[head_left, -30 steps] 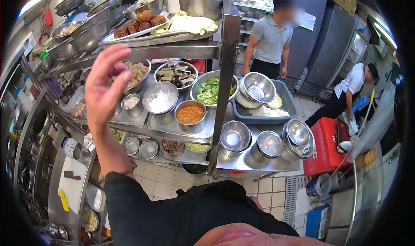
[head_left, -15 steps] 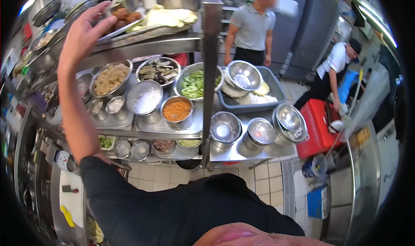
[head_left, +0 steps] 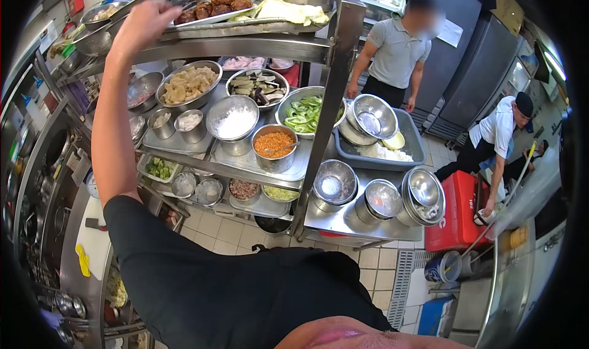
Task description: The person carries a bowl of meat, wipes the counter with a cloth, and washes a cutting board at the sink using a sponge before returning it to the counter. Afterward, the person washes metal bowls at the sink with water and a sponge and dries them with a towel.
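Tiled floor (head_left: 211, 226) showed at the foot of the rack (head_left: 245, 49). The head view had the left hand (head_left: 147, 24) raised at the rack's top shelf, its fingers bent; whether it had hold of anything could not be told. Near its fingertips, on the rack's top, was a plate (head_left: 213, 20) of brown balls (head_left: 241, 3). Peppers (head_left: 304, 113) sat on the rack's middle shelf, and a tub (head_left: 380, 160) stood right of the rack.
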The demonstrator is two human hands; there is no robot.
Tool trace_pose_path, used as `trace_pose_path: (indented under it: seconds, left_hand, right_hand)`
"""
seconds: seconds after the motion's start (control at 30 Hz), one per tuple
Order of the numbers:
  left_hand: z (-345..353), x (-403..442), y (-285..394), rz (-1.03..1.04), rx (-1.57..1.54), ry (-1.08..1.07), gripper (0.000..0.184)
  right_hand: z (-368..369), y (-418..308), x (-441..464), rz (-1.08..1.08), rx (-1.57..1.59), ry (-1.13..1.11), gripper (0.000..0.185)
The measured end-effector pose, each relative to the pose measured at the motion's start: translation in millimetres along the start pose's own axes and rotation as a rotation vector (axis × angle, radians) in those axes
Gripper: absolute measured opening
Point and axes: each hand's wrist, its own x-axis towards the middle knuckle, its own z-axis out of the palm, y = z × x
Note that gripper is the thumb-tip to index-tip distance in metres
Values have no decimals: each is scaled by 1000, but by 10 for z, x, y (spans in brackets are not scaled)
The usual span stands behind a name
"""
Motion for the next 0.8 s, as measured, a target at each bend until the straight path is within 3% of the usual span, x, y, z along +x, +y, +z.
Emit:
trace_pose_path:
  seconds: [0.07,0.1,0.17,0.23,0.27,0.33,0.37,0.4,0.47,0.63,0.73,0.77,0.8]
  left_hand:
    - [38,-14,1,-221,176,-124,44]
    - [41,3,-15,-185,229,-90,45]
    - [33,421,-706,75,365,-284,39]
    - [47,391,-395,-263,30,-240,24]
    - [123,472,-358,-304,26,-257,21]
    - [158,557,-413,-419,41,-280,16]
    - [151,517,-326,-424,18,-309,18]
    - [138,488,-316,-453,-90,-259,20]
    - [139,458,-316,-510,-311,-151,23]
    - [54,415,-298,-811,-725,-175,17]
    - [84,371,-365,-750,-668,-259,20]
    - [59,395,-417,-752,-624,-328,14]
    - [94,346,-367,-684,-716,-268,12]
  right_hand:
    - [-18,120,50,-7,-23,-7,21]
    - [-32,198,91,-13,-38,-11,21]
    - [-64,409,129,-29,-79,-17,21]
    - [-89,699,216,-64,-143,-27,22]
    - [-94,894,305,-126,-220,-40,22]
    - [-91,1390,611,-415,-535,-61,22]
    - [-64,1832,917,-856,-932,61,22]
    - [-125,1578,691,-456,-579,-77,23]
    - [-221,1126,336,-153,-289,-92,24]
    - [-264,355,-275,-23,-143,-103,27]
    - [-388,337,-137,7,-288,-204,26]
    - [-458,666,180,-79,-384,-255,26]
    - [-479,679,222,-26,-316,-243,26]
